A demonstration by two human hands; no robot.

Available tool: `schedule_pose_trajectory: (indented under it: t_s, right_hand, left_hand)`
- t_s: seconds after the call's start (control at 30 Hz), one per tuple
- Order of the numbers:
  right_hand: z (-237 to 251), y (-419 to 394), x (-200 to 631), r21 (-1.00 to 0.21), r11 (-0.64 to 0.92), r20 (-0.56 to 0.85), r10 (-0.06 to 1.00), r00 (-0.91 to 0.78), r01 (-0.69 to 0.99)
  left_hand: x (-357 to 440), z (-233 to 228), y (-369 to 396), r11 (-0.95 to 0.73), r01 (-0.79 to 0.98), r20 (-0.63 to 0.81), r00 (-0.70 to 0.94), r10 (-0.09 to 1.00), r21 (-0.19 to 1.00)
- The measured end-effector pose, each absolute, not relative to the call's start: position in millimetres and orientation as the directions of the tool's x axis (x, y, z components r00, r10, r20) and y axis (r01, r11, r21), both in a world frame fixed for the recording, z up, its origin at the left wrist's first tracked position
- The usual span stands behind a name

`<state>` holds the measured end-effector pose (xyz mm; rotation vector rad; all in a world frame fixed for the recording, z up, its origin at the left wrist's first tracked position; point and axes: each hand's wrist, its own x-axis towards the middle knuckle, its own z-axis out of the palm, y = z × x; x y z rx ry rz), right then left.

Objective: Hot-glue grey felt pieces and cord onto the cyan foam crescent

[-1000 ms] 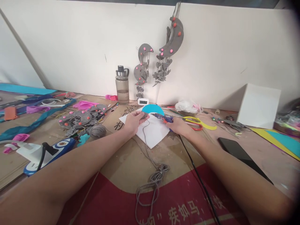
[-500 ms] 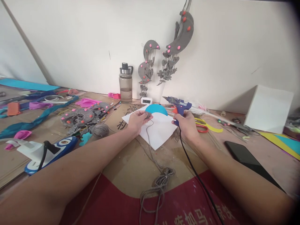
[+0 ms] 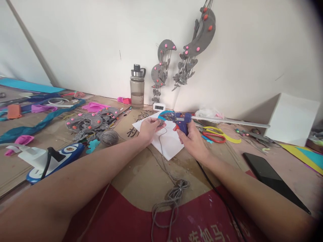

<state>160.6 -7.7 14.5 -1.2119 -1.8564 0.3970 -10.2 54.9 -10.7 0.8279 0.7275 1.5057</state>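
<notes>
Nearest the camera, a loose coil of grey cord (image 3: 174, 195) lay on the cardboard-covered desk (image 3: 141, 171), one strand running up toward 12 o'clock to the left hand (image 3: 149, 129). That hand was pinched shut on the cord's end and on the edge of the blue foam disc (image 3: 164, 115), which rested on the white sheet (image 3: 168, 139) near the middle of the desk. At about 1 o'clock from it, the right hand (image 3: 192, 139) was clenched around the grip of the blue glue gun (image 3: 178, 119), its nozzle turned left and almost meeting the disc where the cord end sat; the black power lead (image 3: 219, 198) trailed back toward 5 o'clock. By my reading the step was gluing the cord to the disc, and the next move would call for a steady nozzle, a small bead, and left fingers kept off the hot glue. Compared with half a second earlier, the gun had dropped from above the disc and closed in on it, while the left hand's pinch looked unchanged. Farther off, red and yellow scissors (image 3: 214, 133) lay at 2 o'clock, a black phone (image 3: 272, 176) at 3 o'clock, a ball of grey yarn (image 3: 109, 137) at 10 o'clock, and a water bottle (image 3: 137, 87) by the wall at 12 o'clock.
</notes>
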Motion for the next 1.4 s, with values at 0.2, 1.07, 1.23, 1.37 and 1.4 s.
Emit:
schedule_pose_trajectory:
  t_s: [0.2, 1.07, 1.23, 1.37, 1.4]
  right_hand:
    - [15, -11, 158, -0.562, 0.456, 0.486, 0.857, -0.171, 0.69]
    - [5, -6, 159, -0.564, 0.427, 0.482, 0.865, -0.138, 0.707]
    - [6, -7, 159, -0.56, 0.436, 0.488, 0.861, -0.145, 0.704]
    - [6, -8, 158, -0.562, 0.455, 0.493, 0.855, -0.162, 0.69]
    - [6, -9, 158, -0.561, 0.454, 0.493, 0.855, -0.161, 0.692]
  left_hand:
    - [-11, -9, 52, -0.099, -0.542, 0.096, -0.034, 0.995, 0.835]
    - [-9, -8, 52, -0.15, -0.507, 0.118, -0.095, 0.989, 0.849]
    - [-9, -8, 52, -0.143, -0.509, 0.115, -0.087, 0.99, 0.849]
    - [-9, -8, 51, -0.131, -0.504, 0.12, -0.055, 0.991, 0.854]
    - [-9, -8, 51, -0.131, -0.502, 0.122, -0.049, 0.991, 0.855]
